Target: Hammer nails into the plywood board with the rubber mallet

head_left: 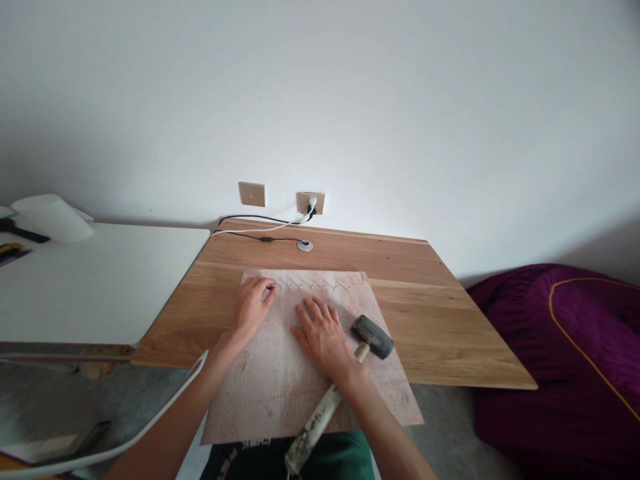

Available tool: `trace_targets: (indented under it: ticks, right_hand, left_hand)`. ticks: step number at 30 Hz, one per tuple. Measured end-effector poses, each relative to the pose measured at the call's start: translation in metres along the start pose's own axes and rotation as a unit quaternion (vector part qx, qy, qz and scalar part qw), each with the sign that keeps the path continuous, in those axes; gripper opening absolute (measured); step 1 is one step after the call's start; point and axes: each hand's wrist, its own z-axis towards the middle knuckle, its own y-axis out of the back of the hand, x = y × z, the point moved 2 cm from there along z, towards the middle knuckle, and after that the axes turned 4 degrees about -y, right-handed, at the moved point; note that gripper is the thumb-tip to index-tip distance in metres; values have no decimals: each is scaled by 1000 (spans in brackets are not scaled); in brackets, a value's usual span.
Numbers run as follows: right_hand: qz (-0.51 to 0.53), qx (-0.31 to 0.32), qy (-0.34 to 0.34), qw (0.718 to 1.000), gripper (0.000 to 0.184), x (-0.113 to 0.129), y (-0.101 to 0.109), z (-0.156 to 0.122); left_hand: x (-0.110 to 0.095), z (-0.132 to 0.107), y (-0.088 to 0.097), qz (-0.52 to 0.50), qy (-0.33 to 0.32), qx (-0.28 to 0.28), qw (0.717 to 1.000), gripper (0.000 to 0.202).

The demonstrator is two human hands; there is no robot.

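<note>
A thin pinkish-brown board (280, 400) lies on the wooden desktop and overhangs its front edge. Across its far part runs a row of several small nails (323, 287), standing up. My left hand (254, 305) is at the row's left end, thumb and fingertips pinched on a nail (274, 287) that is mostly hidden. My right hand (324, 335) rests on the board with fingers spread, holding nothing. A mallet with a black head (373, 336) lies on the board; its worn white handle (320, 419) passes beneath my right wrist and sticks out past the board's near edge.
Cables run from the wall socket (311, 203) across the desktop (450, 327) to a round grommet (305, 246). At left, a white table (125, 280) bears a white roll (53, 218). A purple beanbag (525, 320) stands at right. A white curved bar (165, 407) crosses the lower left.
</note>
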Motion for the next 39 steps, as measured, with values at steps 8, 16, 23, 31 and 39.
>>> trace_targets:
  ticks: [8, 16, 23, 31, 39]
  right_hand:
    - [4, 3, 2, 1000, 45, 0, 3, 0]
    - [1, 8, -1, 1000, 46, -1, -2, 0]
    - [-1, 6, -3, 1000, 45, 0, 0, 0]
    - [14, 4, -3, 1000, 44, 0, 3, 0]
    - [14, -1, -2, 1000, 43, 0, 1, 0]
  left_hand:
    - [-16, -2, 2, -10, -89, 69, 994, 13]
    - [-9, -3, -4, 2, -91, 45, 995, 29]
    - [-4, -3, -9, 8, -83, 58, 995, 29]
    - [-3, 11, -12, 53, -88, 81, 991, 21]
    - [-12, 17, -7, 100, -96, 91, 986, 14]
